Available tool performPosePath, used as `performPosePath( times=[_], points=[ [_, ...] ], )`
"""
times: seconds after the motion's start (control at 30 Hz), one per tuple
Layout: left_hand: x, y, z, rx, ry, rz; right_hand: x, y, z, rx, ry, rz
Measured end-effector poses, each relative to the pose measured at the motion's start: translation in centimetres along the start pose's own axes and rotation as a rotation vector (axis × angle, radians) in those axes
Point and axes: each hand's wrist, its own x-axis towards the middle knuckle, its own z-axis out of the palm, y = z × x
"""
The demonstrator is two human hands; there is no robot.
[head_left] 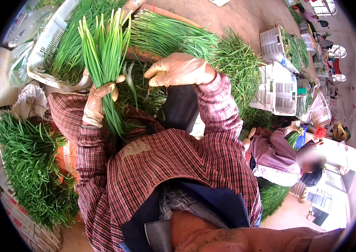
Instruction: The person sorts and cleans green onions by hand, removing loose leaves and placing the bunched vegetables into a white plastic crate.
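Note:
My left hand [100, 97], in a pale thin glove, is closed around an upright bunch of garlic chives [102, 54]. The pale cut ends point up and away, and the green leaf tips hang below the fist. To the right, my gloved right hand [176, 71] is raised apart from the bunch, fingers partly bent and slightly spread, with nothing visible in them. Between the hands, a loose withered leaf [131, 84] hangs in front of the dark space. Beyond my right hand lies a neat pile of trimmed chives [169, 35] on an orange-brown support.
At the far left stands a white plastic crate [39, 63] of chives. A heap of leafy chives [31, 168] sits at my left, and loose chives [236, 63] lie right of my right hand. White crates [285, 90] stand farther right, near a seated co-worker [276, 153] handling greens.

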Motion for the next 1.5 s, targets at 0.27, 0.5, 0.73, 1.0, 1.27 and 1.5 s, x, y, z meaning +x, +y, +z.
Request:
performPosePath(
  times=[0.27,0.5,0.73,1.0,1.27,1.5],
  points=[
    [0.3,-0.6,0.6,0.14,0.032,0.015,6.0,2.0,5.9,0.553,0.395,-0.108],
    [1.8,-5.3,0.1,0.746,0.215,0.412,10.2,-1.0,9.4,1.001,0.636,-0.408],
    [0.8,-3.2,3.6,1.569,0.328,0.55,11.2,-0.9,10.4,1.389,0.671,-0.391],
    [-1.2,-2.8,4.9,1.199,0.133,0.669,9.6,0.4,8.7,1.485,0.621,-0.474],
    [-2.8,-1.1,1.9,1.013,-0.019,0.246,8.8,1.2,7.7,1.187,0.596,-0.432],
    [-3.8,5.2,0.7,0.771,-0.1,-0.055,8.0,1.3,7.8,1.165,0.583,-0.481]
  ],
)
